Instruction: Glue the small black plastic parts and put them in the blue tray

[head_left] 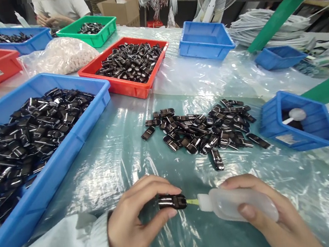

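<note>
Between thumb and fingers, my left hand (135, 220) holds a glossy black plastic piece (172, 201) with pale stripes, shaped like a small toy car. My right hand (266, 203) is wrapped round a translucent white squeeze bottle (240, 203), tipped on its side. The bottle's thin yellowish nozzle (192, 202) points left and meets the right end of the black piece; whether it goes inside I cannot tell. Just beyond my hands, a loose pile of similar black pieces (196, 129) lies on the plastic-covered table (119, 155).
On the left stands a large blue tray (82, 131) full of black pieces. Farther back are a filled red tray (129, 91), a green tray (99, 37) and a blue bin (205, 43). A small blue bin (302, 136) with a white scoop (296, 114) stands right. Across the table sits a person (63, 8).
</note>
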Tool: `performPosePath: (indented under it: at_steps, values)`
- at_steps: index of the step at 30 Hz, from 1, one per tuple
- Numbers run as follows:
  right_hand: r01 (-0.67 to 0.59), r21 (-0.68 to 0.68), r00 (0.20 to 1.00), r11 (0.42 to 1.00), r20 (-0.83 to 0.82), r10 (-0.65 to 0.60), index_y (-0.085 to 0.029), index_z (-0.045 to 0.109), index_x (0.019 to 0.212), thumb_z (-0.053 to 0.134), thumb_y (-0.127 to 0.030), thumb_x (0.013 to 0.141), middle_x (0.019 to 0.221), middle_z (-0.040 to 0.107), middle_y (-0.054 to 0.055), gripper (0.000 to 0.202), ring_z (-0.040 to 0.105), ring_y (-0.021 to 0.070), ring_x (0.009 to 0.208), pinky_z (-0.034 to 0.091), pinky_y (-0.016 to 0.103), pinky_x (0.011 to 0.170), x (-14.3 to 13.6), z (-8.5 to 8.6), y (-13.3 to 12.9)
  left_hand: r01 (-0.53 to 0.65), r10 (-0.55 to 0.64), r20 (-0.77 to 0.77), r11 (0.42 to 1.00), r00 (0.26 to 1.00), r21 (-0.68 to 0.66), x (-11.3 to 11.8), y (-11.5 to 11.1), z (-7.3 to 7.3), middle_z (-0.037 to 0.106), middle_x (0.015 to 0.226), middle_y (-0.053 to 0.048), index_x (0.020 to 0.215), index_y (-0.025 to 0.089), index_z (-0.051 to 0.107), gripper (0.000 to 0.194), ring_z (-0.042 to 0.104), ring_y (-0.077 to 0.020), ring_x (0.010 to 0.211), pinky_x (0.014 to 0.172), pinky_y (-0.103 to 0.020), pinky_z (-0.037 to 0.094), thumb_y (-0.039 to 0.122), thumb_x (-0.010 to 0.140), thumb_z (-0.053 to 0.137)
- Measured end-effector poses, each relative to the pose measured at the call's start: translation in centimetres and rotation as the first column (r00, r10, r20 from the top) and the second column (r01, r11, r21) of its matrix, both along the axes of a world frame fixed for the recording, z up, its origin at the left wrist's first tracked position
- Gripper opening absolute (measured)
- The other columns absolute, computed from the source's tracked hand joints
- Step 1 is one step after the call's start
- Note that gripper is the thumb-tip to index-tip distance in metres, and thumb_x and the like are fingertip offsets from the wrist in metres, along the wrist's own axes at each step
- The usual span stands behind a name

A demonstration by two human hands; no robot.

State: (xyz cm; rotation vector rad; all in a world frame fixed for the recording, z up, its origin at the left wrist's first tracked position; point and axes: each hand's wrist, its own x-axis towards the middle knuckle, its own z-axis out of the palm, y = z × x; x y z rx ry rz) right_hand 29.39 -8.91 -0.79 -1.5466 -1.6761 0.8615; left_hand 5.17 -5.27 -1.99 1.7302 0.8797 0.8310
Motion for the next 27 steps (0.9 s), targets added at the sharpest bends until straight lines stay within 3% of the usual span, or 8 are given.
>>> performPosePath:
  at_steps: [6, 14, 18, 21, 23, 27]
  values:
    - [-0.016, 0.015, 1.0, 1.0, 0.006, 0.016, -0.031, 0.059, 0.091, 0.05, -0.051, 0.084, 0.072, 0.066, -0.001, 0.022, 0.062, 0.0159, 0.052, 0.048, 0.022, 0.04, 0.3, -0.1, 0.0, -0.053, 0.052, -0.063, 0.998, 0.997, -0.024, -0.1, -0.1, 0.1, 0.06, 0.102, -0.001, 0.104, 0.026, 0.059, 0.02, 0.055, -0.016, 0.096, 0.082, -0.026, 0.043, 0.015, 0.088, 0.056]
    - [0.124, 0.077, 0.992, 0.989, 0.014, -0.126, -0.032, 0.058, 0.093, 0.05, -0.045, 0.087, 0.072, 0.067, -0.003, 0.017, 0.058, 0.0113, 0.046, 0.049, 0.017, 0.039, 0.4, -0.2, 0.4, -0.291, 0.282, -0.114, 0.954, 0.953, -0.076, -0.3, 0.3, -0.8, 0.059, 0.098, 0.0, 0.112, 0.029, 0.053, 0.022, 0.056, -0.0172, 0.091, 0.079, -0.029, 0.044, 0.025, 0.091, 0.049]
    - [0.218, 0.076, 0.975, 0.973, 0.017, -0.22, -0.032, 0.061, 0.105, 0.052, -0.044, 0.086, 0.1, 0.071, 0.001, 0.024, 0.069, 0.0178, 0.079, 0.057, 0.021, 0.061, 0.8, -0.6, 0.9, -0.309, 0.301, -0.111, 0.949, 0.947, -0.065, -0.4, 0.5, -1.0, 0.056, 0.111, -0.001, 0.117, 0.03, 0.052, 0.025, 0.053, -0.0182, 0.105, 0.087, -0.029, 0.042, 0.026, 0.094, 0.043]
    - [0.318, 0.064, 0.946, 0.946, -0.085, -0.312, -0.029, 0.06, 0.11, 0.057, -0.045, 0.082, 0.117, 0.066, 0.004, 0.033, 0.061, 0.0238, 0.107, 0.052, 0.032, 0.087, 1.2, -1.1, 1.5, -0.317, 0.31, -0.1, 0.946, 0.946, -0.064, -0.4, 0.4, -0.9, 0.054, 0.116, -0.002, 0.113, 0.027, 0.055, 0.023, 0.049, -0.0194, 0.111, 0.091, -0.03, 0.041, 0.026, 0.095, 0.04]
    - [0.369, 0.042, 0.92, 0.928, -0.162, -0.358, -0.026, 0.057, 0.11, 0.06, -0.046, 0.08, 0.119, 0.064, 0.008, 0.036, 0.059, 0.0251, 0.111, 0.046, 0.039, 0.095, 1.3, -1.5, 1.9, -0.311, 0.305, -0.087, 0.949, 0.948, -0.061, -0.3, 0.4, -0.9, 0.054, 0.114, -0.003, 0.112, 0.025, 0.055, 0.023, 0.051, -0.0198, 0.107, 0.09, -0.031, 0.041, 0.026, 0.095, 0.039]
    - [0.358, 0.059, 0.921, 0.932, -0.186, -0.342, -0.024, 0.053, 0.104, 0.063, -0.044, 0.077, 0.111, 0.065, 0.01, 0.035, 0.061, 0.025, 0.104, 0.046, 0.043, 0.094, 1.1, -2.4, 2.9, -0.322, 0.319, -0.059, 0.945, 0.946, -0.057, -0.2, 0.3, -0.9, 0.056, 0.11, -0.003, 0.111, 0.026, 0.054, 0.022, 0.056, -0.0188, 0.097, 0.086, -0.032, 0.044, 0.025, 0.095, 0.04]
